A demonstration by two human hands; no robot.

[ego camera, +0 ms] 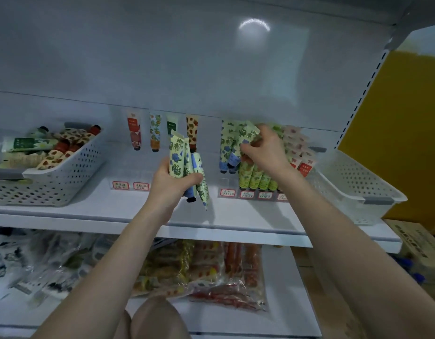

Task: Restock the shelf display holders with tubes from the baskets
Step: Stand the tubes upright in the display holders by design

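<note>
White basket (pixel 65 182) full of tubes (pixel 30 143)

Dim, bluish overall. Round glare high on the far back panel (pixel 138 57), right of centre. Soft shadows across the shelf (pixel 101 207). Bowed edges; blurred packets (pixel 28 265) near left.

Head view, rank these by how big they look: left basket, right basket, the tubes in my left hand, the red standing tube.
1. Tied for largest: left basket and right basket, which look alike, so no ranking.
2. The bunch of tubes in the left hand.
3. Smallest: the red tube.
</note>
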